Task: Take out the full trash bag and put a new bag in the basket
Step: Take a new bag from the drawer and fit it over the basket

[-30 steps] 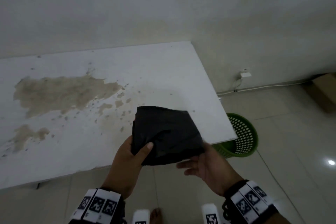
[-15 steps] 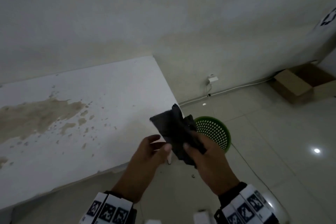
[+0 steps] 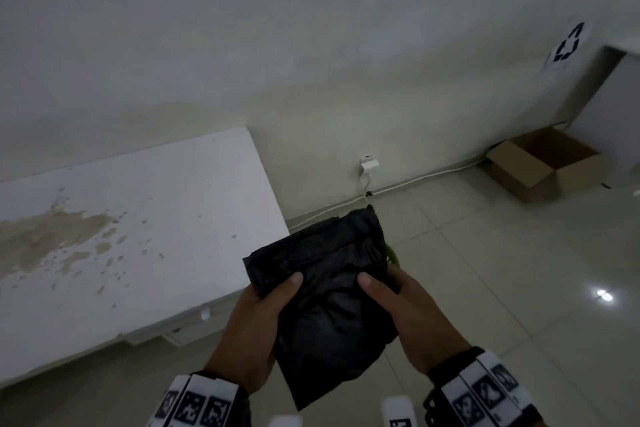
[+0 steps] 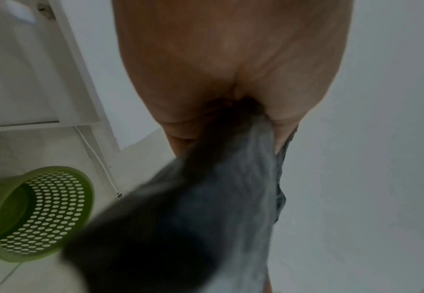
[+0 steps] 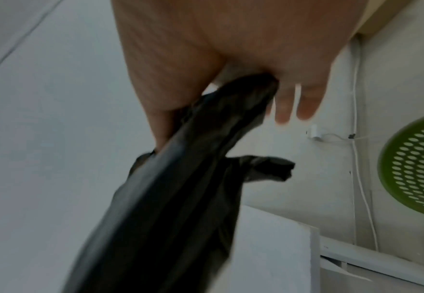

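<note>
Hanging between both hands, a folded black trash bag (image 3: 332, 305) is held in the air in front of the person, right of the table. Left hand (image 3: 254, 333) grips its left edge, thumb on top, fingers underneath; right hand (image 3: 408, 319) pinches its right edge the same way. Green perforated basket (image 4: 37, 214) stands on the tiled floor (image 3: 502, 288) beneath the bag, unlined, almost hidden in the head view. White table (image 3: 138, 218) with brown stains to the left. Wall socket (image 3: 369, 165) with cable behind; open cardboard box (image 3: 543, 166) far right by the wall
</note>
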Demonstrator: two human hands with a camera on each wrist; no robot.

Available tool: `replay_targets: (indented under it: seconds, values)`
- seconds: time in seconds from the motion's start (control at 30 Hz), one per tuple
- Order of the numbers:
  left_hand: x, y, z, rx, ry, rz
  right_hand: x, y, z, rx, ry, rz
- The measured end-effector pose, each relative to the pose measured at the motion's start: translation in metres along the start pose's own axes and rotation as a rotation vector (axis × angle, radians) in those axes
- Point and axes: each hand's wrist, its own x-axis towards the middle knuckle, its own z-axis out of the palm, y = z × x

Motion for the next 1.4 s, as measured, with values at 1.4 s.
replay_targets:
  seconds: [1.4]
  values:
    - [0.227, 0.052, 0.116, 0.513, -0.03, 0.264, 0.199, -0.118, -0.065, -0.757, 0.34, -0.426]
